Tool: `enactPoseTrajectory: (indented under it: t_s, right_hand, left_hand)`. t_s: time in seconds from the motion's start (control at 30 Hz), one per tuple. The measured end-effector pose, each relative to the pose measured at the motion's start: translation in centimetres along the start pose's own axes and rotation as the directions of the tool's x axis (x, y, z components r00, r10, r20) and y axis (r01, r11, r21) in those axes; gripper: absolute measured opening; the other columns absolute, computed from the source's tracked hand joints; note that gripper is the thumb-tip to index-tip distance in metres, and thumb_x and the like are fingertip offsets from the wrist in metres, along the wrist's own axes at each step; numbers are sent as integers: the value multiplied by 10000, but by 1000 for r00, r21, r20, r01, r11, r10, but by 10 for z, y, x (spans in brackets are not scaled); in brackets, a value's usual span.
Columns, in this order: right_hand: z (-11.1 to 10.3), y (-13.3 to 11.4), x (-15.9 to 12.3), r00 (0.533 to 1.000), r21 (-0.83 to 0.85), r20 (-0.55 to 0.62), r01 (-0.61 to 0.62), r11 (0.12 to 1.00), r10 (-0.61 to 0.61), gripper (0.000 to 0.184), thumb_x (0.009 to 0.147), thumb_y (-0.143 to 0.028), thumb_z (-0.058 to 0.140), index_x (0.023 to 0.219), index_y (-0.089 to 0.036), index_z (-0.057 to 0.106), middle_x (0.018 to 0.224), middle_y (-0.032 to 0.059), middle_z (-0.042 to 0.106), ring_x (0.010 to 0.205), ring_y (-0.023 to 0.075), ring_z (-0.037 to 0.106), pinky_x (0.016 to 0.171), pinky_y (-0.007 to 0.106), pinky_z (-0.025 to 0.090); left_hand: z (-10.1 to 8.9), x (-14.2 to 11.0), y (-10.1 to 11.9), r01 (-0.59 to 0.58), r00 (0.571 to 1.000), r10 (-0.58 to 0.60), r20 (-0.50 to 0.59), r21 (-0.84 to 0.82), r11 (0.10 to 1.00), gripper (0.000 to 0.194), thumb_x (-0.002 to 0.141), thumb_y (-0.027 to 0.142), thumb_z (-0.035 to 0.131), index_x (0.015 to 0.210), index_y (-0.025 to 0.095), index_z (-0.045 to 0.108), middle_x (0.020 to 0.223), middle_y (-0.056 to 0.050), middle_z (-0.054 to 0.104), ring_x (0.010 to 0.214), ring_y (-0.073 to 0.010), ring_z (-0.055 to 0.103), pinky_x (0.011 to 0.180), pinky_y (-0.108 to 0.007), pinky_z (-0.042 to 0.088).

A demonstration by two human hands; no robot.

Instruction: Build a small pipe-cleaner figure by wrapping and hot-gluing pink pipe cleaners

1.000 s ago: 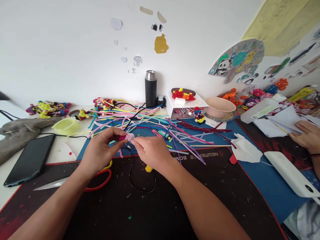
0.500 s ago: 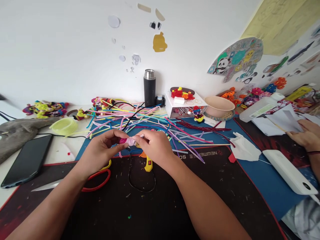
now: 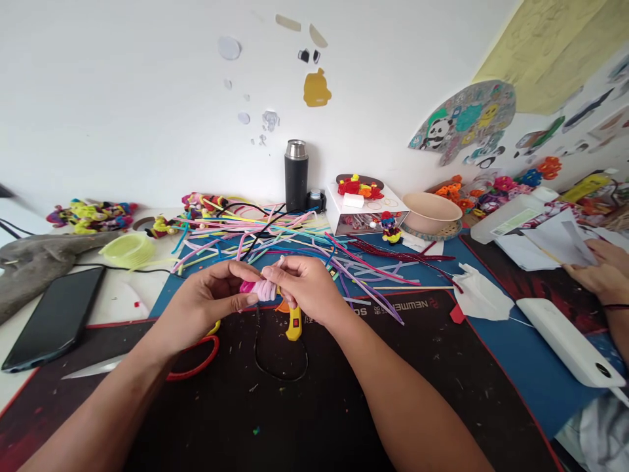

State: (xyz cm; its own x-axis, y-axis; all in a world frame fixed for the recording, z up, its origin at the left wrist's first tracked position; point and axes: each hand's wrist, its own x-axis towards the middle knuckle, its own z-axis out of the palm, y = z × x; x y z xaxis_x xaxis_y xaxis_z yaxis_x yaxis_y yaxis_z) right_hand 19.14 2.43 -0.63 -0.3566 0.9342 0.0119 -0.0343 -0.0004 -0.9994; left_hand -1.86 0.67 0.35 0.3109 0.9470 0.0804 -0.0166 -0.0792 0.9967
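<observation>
My left hand (image 3: 209, 300) and my right hand (image 3: 304, 288) meet above the black desk mat (image 3: 304, 406). Both pinch a small pink coiled pipe-cleaner piece (image 3: 261, 288), light pink with a darker pink end on the left. Fingers of both hands are closed on it. Just beneath my right hand lies a yellow-handled tool (image 3: 293, 322). Under my left wrist sit red-handled scissors (image 3: 189, 360). A loop of black wire (image 3: 280, 360) rests on the mat below the hands.
Several coloured pipe cleaners (image 3: 295, 242) are strewn behind the hands. A black flask (image 3: 296, 174), white box (image 3: 363, 206) and beige bowl (image 3: 431, 211) stand at the wall. A phone (image 3: 54, 318) lies left. Another person's hand (image 3: 597, 275) rests on papers at right, near a white power bank (image 3: 570, 341).
My right hand has shifted a little back and up, so the yellow-handled tool under it now shows. Both hands keep turning the pink coil, which sits slightly lower.
</observation>
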Motion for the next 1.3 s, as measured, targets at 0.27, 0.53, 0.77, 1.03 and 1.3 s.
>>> enactPoseTrajectory:
  t_s: [0.27,0.53,0.77,1.03,1.3]
  right_hand:
    - [7,-1,2,981,415,96,-194,889,170,520,697,-624,932,727,-197,639,489,-109,441,411,62,375,418,225,229]
    - [10,5,2,953,563,181,-302,769,241,415,768,-519,907,786,-182,667,522,-113,422,423,52,344,432,227,155]
    - [14,11,4,944,680,241,-329,655,225,382,853,-409,856,745,-194,559,525,-120,396,422,50,299,432,222,173]
    - [20,18,6,966,705,107,-241,667,236,328,784,-357,866,779,-200,578,504,-128,378,416,52,284,433,216,167]
    - [23,21,7,957,676,2,-215,704,291,359,768,-394,862,784,-215,552,492,-143,355,400,52,260,422,230,149]
  left_hand:
    - [3,-3,2,-33,999,33,-8,-88,996,176,799,278,950,927,226,842,954,-60,815,879,-205,758,803,-269,618]
    - [4,-5,2,26,997,-33,-73,-96,995,209,768,334,968,906,252,834,969,-43,798,852,-227,719,739,-330,600]
    - [18,0,-1,5,979,-46,-198,-203,979,319,663,407,1022,847,243,819,875,-45,783,820,-218,713,745,-325,594]
    - [27,3,-7,-24,946,-69,-316,-281,959,402,642,425,1035,881,225,780,871,-5,747,780,-163,666,746,-279,569]
    - [21,-1,-20,-50,953,116,-279,233,971,329,913,493,805,1098,253,675,1063,-52,743,984,-256,727,894,-387,593]
